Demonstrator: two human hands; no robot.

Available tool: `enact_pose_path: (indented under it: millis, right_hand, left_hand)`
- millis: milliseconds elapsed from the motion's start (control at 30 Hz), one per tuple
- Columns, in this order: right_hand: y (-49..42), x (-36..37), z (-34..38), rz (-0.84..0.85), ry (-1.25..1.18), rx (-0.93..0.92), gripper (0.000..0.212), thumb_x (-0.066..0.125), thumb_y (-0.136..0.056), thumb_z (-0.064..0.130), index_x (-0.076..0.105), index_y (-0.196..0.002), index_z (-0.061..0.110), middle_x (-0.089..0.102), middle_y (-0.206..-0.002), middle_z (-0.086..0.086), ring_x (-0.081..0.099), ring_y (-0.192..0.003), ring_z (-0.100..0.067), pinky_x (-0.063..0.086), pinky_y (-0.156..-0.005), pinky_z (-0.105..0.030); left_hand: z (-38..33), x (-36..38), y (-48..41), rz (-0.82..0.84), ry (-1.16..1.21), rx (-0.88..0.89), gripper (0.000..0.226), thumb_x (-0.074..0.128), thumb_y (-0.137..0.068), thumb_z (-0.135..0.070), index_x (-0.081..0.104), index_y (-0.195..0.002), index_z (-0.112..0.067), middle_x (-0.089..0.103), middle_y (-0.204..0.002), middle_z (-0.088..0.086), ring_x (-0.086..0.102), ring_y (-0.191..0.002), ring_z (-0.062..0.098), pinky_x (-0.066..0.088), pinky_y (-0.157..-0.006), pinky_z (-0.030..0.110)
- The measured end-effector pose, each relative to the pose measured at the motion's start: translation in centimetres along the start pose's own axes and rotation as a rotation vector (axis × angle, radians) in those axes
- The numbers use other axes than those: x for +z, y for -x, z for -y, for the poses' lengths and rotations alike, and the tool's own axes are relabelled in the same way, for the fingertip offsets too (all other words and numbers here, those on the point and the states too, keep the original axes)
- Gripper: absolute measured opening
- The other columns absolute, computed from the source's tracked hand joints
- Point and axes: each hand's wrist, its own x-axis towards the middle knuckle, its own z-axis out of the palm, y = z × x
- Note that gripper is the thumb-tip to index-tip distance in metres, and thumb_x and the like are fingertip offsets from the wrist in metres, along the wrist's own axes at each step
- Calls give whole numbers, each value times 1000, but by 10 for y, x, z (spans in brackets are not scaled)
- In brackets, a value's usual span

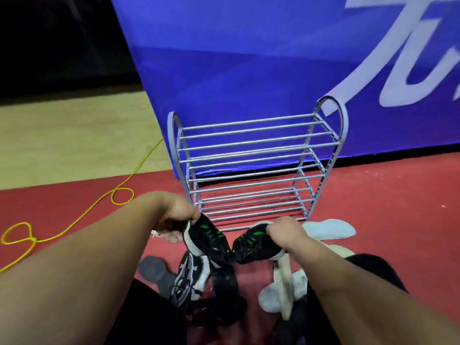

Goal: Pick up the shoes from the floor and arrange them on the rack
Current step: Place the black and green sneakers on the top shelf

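Your left hand [178, 220] gripped one black-and-green shoe [207, 239] by its heel end, and your right hand [283, 232] gripped the matching shoe [256, 249] the same way. Their toes met between your hands, lifted above the red floor [373, 207]. The grey rack [256, 155] stood at twelve o'clock, just beyond them. A black-and-white sneaker [186, 277] and white shoes [281, 291] lay at six o'clock, a yellow cord [74, 220] at nine.

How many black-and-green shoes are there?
2. One shoe is in the left hand, the other shoe in the right hand, both in front of the rack. More may hide in the pile below.
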Motion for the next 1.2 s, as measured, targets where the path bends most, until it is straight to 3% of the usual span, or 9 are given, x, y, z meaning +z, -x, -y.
enact_pose_path:
  millis: [67, 133, 300, 500, 700, 833, 933, 1133, 1200]
  right_hand:
    - [12, -25, 13, -50, -2, -57, 14, 56, -85, 22, 59, -78, 10, 60, -82, -6, 58, -75, -27, 45, -59, -30]
    - [24, -52, 29, -101, -12, -91, 15, 58, -77, 24, 60, -73, 10, 60, -76, -4, 59, -69, -24, 39, -52, -28]
    - [65, -121, 68, -203, -264, -170, 13, 64, -75, 20, 60, -79, 8, 62, -83, -12, 62, -79, -33, 53, -69, -44]
    - [87, -170, 103, -259, -651, -206, 31, 64, -66, 21, 60, -94, 8, 63, -91, -19, 60, -77, -30, 48, -65, -40]
    - [68, -172, 134, -279, -990, -190, 14, 59, -87, 10, 62, -100, 10, 69, -87, -12, 67, -69, -26, 55, -53, -29]
    - [38, -151, 150, -224, -1190, -162, 17, 59, -90, 8, 64, -107, 9, 71, -87, -12, 67, -65, -24, 58, -59, -34]
    - [11, -130, 156, -179, -1279, -146, 5, 61, -93, 7, 64, -96, 10, 72, -88, -12, 67, -66, -22, 58, -62, -37]
    - [-38, -86, 151, -21, -1525, -104, 18, 60, -97, 8, 68, -112, 5, 75, -112, -16, 74, -98, -31, 60, -91, -48]
    - [-51, -70, 145, 76, -1611, -84, 21, 58, -99, 10, 67, -118, 3, 76, -114, -15, 74, -104, -31, 57, -97, -49]
  left_hand:
    - [-4, -12, 29, -59, -4, 32, 22, 47, -92, -18, 59, -76, -9, 58, -48, 2, 53, -44, 15, 47, -52, 22]
    - [-8, -23, 58, -114, 8, 68, 20, 49, -91, -17, 59, -76, -9, 58, -49, 3, 53, -45, 16, 48, -52, 22]
    - [-11, -56, 116, -173, 148, 131, 17, 47, -90, -16, 58, -79, -11, 58, -57, 3, 53, -50, 16, 46, -52, 21]
    - [-11, -83, 150, -214, 552, 240, 14, 49, -88, -20, 58, -82, -11, 64, -63, 6, 57, -47, 15, 52, -47, 20]
    - [-14, -75, 104, -274, 922, 440, 14, 54, -91, -17, 58, -80, -10, 61, -55, 2, 60, -51, 15, 55, -57, 25]
    - [-23, -66, 57, -273, 1165, 530, 7, 57, -94, -13, 62, -97, -9, 63, -72, 5, 63, -67, 18, 60, -59, 27]
    - [-33, -57, 22, -246, 1301, 549, 10, 55, -96, -7, 63, -104, -7, 69, -78, 8, 66, -75, 21, 60, -72, 34]
    - [-44, -41, -43, -180, 1518, 578, 14, 58, -98, -2, 65, -107, -10, 77, -94, 8, 74, -77, 19, 61, -67, 32]
    - [-50, -36, -61, -143, 1569, 604, 19, 56, -100, -3, 65, -115, -10, 76, -108, 10, 74, -86, 21, 62, -69, 30]
